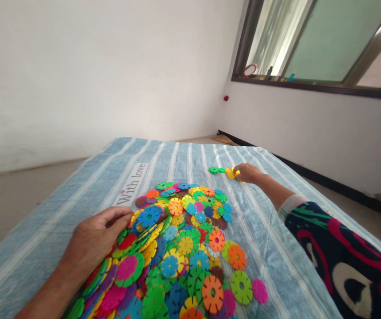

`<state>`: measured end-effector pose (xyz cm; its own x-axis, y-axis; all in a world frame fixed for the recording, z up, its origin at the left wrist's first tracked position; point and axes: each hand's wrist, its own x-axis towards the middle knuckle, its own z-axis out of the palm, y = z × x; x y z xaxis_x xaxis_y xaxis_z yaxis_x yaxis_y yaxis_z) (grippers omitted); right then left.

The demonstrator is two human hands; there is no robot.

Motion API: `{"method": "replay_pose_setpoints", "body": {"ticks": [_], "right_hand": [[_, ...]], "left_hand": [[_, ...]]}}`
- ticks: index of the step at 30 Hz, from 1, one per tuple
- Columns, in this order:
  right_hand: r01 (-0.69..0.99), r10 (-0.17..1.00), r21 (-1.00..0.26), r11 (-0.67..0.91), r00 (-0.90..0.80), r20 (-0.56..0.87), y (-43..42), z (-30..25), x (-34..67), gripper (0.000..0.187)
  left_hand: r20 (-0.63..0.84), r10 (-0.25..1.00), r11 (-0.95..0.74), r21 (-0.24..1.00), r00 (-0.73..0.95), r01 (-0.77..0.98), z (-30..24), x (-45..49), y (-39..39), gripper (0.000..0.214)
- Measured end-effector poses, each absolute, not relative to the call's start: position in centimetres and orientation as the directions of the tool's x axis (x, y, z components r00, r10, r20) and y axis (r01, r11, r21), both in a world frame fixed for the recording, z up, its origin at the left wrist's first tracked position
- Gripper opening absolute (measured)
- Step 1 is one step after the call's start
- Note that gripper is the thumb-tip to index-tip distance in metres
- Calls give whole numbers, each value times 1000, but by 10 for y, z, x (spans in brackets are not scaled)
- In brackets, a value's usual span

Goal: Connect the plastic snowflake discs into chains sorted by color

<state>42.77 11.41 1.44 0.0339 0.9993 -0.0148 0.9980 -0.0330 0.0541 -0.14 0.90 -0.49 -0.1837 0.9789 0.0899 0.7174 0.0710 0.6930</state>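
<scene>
A large heap of colourful notched plastic discs (pixel 185 244) lies on a blue-and-white striped cloth. My left hand (pixel 99 235) rests against the heap's left edge, its thumb and fingers closed together beside a blue disc (pixel 148 216); what they pinch, if anything, is hidden. Beyond the heap, to the right, my right hand (pixel 248 173) reaches out with its fingertips closed on a yellow disc (pixel 237 175). That disc adjoins another yellow disc (pixel 230 173). Left of these lie a small green disc (pixel 221 170) and a larger green disc (pixel 213 170), in a row.
The striped cloth (pixel 163 161) covers a raised surface and carries the words "With love". A white wall (pixel 104 71) stands beyond it. At the upper right is a dark-framed window (pixel 323 40), with a red-rimmed round mirror (pixel 250 70) on its sill.
</scene>
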Motion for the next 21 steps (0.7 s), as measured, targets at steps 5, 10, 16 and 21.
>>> {"method": "replay_pose_setpoints", "body": {"ticks": [5, 10, 16, 21], "right_hand": [[999, 999, 7, -43, 43, 6, 116, 11, 430, 36], [997, 997, -60, -57, 60, 47, 117, 9, 434, 36], [972, 986, -188, -143, 157, 59, 111, 11, 446, 39], [929, 975, -297, -221, 216, -50, 103, 2, 455, 58]], "left_hand": [[101, 979, 56, 707, -180, 705, -8, -3, 11, 40], [63, 979, 90, 721, -194, 687, -8, -2, 11, 42], [62, 980, 89, 715, -189, 693, -7, -1, 11, 42], [105, 979, 49, 705, -173, 707, -8, -3, 11, 39]]}}
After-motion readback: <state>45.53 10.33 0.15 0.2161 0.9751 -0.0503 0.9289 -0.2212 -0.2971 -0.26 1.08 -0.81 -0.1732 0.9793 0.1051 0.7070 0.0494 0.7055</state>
